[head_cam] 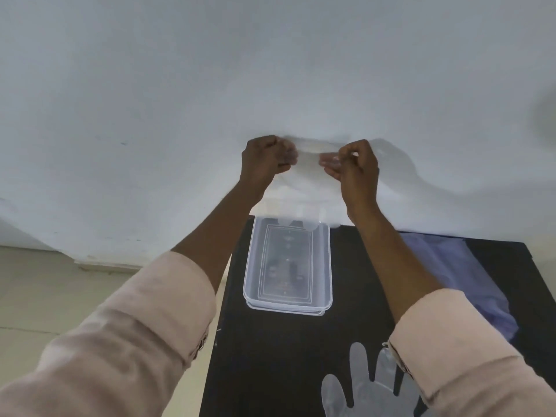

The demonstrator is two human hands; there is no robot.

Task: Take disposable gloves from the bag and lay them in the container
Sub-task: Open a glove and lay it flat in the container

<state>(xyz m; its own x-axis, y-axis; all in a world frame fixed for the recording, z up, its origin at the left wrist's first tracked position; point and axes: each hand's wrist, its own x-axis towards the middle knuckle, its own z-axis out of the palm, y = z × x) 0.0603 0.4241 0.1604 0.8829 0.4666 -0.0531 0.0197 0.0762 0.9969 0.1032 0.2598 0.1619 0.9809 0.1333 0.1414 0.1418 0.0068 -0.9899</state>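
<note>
My left hand (264,159) and my right hand (355,168) are raised in front of the white wall, each pinching one top edge of a thin clear disposable glove (304,191). The glove hangs between them, and its fingertips dangle over the far end of the clear rectangular container (249,284) on the black table. A second clear glove (358,383) lies flat on the table near its front edge, partly under my right sleeve. A bluish translucent bag (457,275) lies on the table at the right.
The black table (270,356) stands against a white wall (180,100). Beige floor tiles (45,296) show to the left of the table's edge. My pink sleeves fill the lower corners of the view.
</note>
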